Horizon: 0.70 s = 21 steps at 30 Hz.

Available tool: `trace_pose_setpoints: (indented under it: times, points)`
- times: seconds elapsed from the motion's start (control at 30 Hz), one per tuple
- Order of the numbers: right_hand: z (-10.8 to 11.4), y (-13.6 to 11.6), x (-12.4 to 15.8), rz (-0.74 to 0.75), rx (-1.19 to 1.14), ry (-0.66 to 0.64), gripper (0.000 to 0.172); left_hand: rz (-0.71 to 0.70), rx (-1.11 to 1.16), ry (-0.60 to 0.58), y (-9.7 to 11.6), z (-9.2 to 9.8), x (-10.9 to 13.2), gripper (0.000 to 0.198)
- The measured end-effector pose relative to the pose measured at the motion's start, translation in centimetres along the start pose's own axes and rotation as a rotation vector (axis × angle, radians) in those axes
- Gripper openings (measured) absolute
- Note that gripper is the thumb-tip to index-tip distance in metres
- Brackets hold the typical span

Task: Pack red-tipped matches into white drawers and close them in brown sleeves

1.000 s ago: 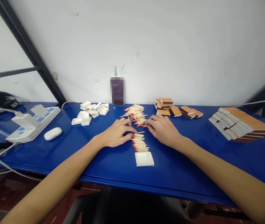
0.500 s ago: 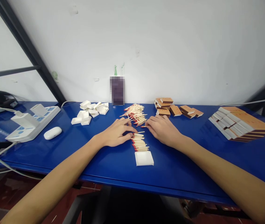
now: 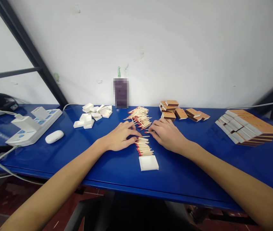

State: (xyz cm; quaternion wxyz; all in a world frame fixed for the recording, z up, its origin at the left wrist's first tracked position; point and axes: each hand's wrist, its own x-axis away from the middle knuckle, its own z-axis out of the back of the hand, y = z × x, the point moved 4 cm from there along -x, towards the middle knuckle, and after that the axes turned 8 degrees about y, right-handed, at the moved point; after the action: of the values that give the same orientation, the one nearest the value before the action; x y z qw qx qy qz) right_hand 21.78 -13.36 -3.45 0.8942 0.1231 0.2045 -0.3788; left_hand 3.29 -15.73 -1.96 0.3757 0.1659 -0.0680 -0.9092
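Note:
My left hand (image 3: pixel 120 137) rests palm down on the blue table (image 3: pixel 103 166), its fingertips against the red-tipped ends of a neat row of matches (image 3: pixel 144 148). My right hand (image 3: pixel 167 133) lies opposite, fingers curled and pinching a single match at the far end of that row. Just beyond both hands is a loose pile of matches (image 3: pixel 140 117). A white inner matchbox tray (image 3: pixel 148 162) lies at the near end of the row.
Several white trays (image 3: pixel 92 115) lie back left, orange matchbox sleeves (image 3: pixel 182 113) back right, and a stacked block of boxes (image 3: pixel 248 130) far right. A power strip (image 3: pixel 32 126), a white earbud case (image 3: pixel 54 137) and cables sit at the left.
My right hand has shifted slightly left toward the row with a match in its fingertips. My left hand has stayed put.

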Motion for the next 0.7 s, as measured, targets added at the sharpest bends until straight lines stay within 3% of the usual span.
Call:
trace_pose_setpoints:
  times: [0.4, 0.7]
  points:
    - [-0.3, -1.4, 0.3, 0.012, -0.400, 0.014, 0.027, 0.029, -0.046, 0.036, -0.2, 0.2, -0.1, 0.033]
    - [-0.6, -0.8, 0.5, -0.046, -0.391, 0.022, 0.026, 0.028, -0.100, 0.031, -0.1, -0.2, 0.0, 0.048]
